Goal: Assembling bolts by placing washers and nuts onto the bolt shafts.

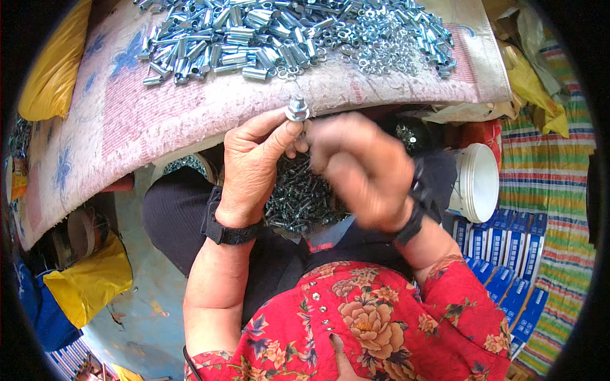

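Upright between the thumb and fingertips of my left hand (254,155) is a silver bolt (297,109) with what looks like a nut and a washer near its top. Its lower part is hidden by my fingers. My right hand (362,168), smeared by motion, is just right of it with its fingers curled; whether they hold anything does not show. Below both hands lies a heap of dark bolts (298,200) at my lap. Ahead, metal sleeves (238,47) and small rings or washers (381,56) are piled on the cloth-covered table (184,101).
A white bucket (476,183) stands at my right, beside blue-and-white boxes (508,247) on a striped mat (562,209). Under the table edge, at left, sits a container of small metal parts (186,164). Yellow bags (95,273) lie to the left.
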`<move>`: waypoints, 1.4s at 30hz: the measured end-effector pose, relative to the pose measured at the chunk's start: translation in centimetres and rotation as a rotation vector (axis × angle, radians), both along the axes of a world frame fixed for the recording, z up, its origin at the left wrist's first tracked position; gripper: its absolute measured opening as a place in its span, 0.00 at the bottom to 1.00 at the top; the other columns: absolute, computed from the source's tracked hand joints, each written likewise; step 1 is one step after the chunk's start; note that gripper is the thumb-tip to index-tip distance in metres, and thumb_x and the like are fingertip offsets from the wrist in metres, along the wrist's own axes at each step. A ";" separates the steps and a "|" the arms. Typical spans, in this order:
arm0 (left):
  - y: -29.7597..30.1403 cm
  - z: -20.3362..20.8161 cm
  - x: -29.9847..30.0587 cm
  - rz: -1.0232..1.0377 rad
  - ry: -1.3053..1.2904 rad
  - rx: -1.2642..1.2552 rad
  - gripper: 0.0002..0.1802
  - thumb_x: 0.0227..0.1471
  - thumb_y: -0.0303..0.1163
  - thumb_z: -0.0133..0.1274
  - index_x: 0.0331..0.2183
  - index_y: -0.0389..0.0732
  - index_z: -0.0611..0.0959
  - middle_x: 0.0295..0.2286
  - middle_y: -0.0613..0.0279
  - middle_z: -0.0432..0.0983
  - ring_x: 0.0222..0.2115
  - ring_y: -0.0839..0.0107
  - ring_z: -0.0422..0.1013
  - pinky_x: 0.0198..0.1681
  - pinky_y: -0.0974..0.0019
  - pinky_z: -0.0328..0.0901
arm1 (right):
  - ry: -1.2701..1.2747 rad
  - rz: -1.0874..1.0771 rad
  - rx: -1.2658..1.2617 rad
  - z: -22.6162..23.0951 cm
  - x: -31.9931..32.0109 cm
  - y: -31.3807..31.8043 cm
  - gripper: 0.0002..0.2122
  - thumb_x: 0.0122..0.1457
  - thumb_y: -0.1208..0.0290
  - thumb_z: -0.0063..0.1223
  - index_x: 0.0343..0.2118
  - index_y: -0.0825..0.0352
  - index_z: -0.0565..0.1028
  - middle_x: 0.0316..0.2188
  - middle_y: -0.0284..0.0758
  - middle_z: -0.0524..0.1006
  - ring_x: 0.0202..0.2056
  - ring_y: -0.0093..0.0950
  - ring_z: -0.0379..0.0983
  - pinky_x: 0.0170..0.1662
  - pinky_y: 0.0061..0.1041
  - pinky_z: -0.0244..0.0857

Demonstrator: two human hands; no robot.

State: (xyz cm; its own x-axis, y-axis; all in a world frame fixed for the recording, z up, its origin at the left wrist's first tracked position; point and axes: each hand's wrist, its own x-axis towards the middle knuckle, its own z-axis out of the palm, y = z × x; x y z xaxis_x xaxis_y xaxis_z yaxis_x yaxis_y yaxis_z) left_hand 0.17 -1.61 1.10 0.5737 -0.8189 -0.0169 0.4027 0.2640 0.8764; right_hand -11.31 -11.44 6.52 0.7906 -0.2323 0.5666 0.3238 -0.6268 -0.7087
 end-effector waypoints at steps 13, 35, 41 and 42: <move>0.1 -2.4 -1.8 -0.027 -1.057 0.086 0.09 0.41 0.26 0.55 0.29 0.37 0.76 0.22 0.55 0.71 0.23 0.61 0.70 0.26 0.65 0.64 | 0.371 -0.053 -0.158 -4.4 -2.6 -3.7 0.07 0.49 0.72 0.53 0.23 0.69 0.69 0.16 0.40 0.67 0.19 0.38 0.67 0.21 0.30 0.58; -1.0 2.3 13.6 0.432 -1.890 1.024 0.10 0.45 0.35 0.50 0.27 0.39 0.80 0.26 0.57 0.71 0.29 0.57 0.69 0.32 0.59 0.64 | 0.099 -0.179 -0.272 -4.2 2.1 -4.5 0.03 0.46 0.77 0.53 0.24 0.69 0.71 0.20 0.39 0.71 0.22 0.37 0.69 0.25 0.30 0.62; 2.3 3.5 10.6 0.630 -1.280 0.617 0.07 0.46 0.28 0.49 0.30 0.36 0.78 0.25 0.56 0.75 0.24 0.65 0.70 0.27 0.65 0.65 | 0.060 -0.177 -0.566 -3.6 10.3 -5.1 0.04 0.46 0.75 0.50 0.25 0.69 0.71 0.23 0.40 0.72 0.24 0.37 0.71 0.27 0.32 0.65; 2.7 3.4 9.4 0.527 -0.917 0.427 0.08 0.47 0.28 0.50 0.32 0.36 0.78 0.24 0.57 0.75 0.23 0.69 0.70 0.26 0.69 0.64 | 0.178 -0.196 -0.696 -4.0 11.1 -5.0 0.04 0.46 0.75 0.48 0.25 0.69 0.71 0.24 0.41 0.72 0.25 0.38 0.72 0.27 0.32 0.66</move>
